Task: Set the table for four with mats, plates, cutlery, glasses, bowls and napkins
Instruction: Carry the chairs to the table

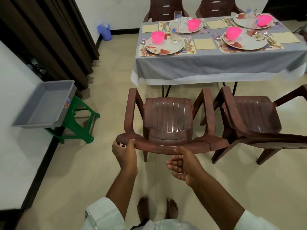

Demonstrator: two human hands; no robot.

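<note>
The table (216, 63) under a grey cloth carries several place settings: floral mats, floral plates (164, 47), pink bowls (157, 36), clear glasses (176, 34), cutlery (143, 43) and cream napkins (204, 44). A brown plastic chair (167, 117) stands in front of me, its seat facing the table. My left hand (124, 153) grips the left end of the chair's top rail. My right hand (182, 165) is under the rail's middle, thumb on the rail, fingers spread below it.
A second brown chair (252, 115) stands to the right, and two more sit behind the table. At the left an empty grey tray (44, 105) rests on a green stool (79, 123). Brown curtains (49, 39) hang at the left, with a blue bin (104, 32) in the corner.
</note>
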